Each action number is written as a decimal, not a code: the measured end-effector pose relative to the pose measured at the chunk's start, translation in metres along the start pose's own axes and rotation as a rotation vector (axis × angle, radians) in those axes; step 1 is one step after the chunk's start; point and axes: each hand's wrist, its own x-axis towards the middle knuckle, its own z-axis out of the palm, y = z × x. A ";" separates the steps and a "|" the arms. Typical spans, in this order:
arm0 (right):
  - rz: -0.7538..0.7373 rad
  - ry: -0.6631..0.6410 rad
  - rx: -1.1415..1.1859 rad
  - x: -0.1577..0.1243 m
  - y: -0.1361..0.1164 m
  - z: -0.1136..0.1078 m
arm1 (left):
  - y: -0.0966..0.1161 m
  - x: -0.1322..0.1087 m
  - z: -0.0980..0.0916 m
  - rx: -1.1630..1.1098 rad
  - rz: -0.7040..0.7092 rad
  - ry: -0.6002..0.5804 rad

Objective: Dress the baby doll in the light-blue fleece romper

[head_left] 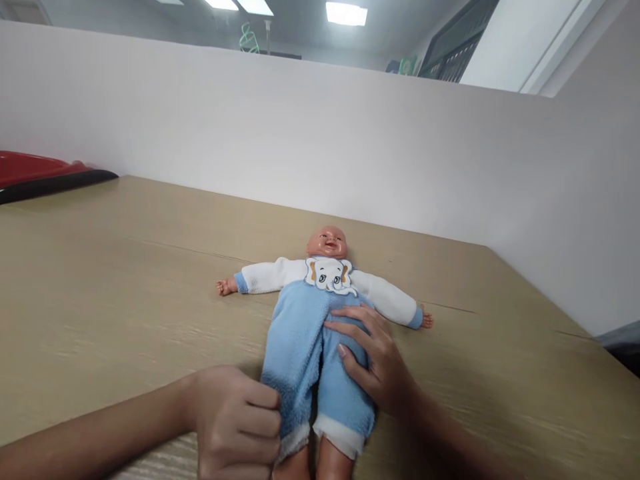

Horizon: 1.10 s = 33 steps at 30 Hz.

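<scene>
A baby doll (330,241) lies on its back on the wooden table, head away from me and arms stretched out sideways. It wears a blue and white outfit (300,327) with an elephant patch (330,275) on the chest. My left hand (237,423) is closed in a fist beside the lower trouser leg on the left, touching or overlapping its edge; whatever its fingers hold is hidden. My right hand (373,353) rests with fingers spread over the doll's waist and the upper trouser leg on the right. The doll's feet fall outside the bottom edge of view.
The wooden tabletop (125,280) spreads around the doll. A white partition wall (250,127) rises behind the table and continues along the right. At the far left sits a red and black object (50,175), partly cut off. Something dark (623,343) shows at the right edge.
</scene>
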 end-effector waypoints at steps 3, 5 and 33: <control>-0.002 0.038 0.027 0.002 0.007 -0.006 | 0.002 0.002 0.009 -0.036 -0.063 0.013; 0.039 0.105 -0.003 0.004 0.021 -0.015 | 0.002 0.001 0.016 -0.061 -0.104 0.040; 0.066 0.848 -0.513 0.023 0.018 -0.094 | -0.194 0.107 0.051 -0.209 -1.134 0.242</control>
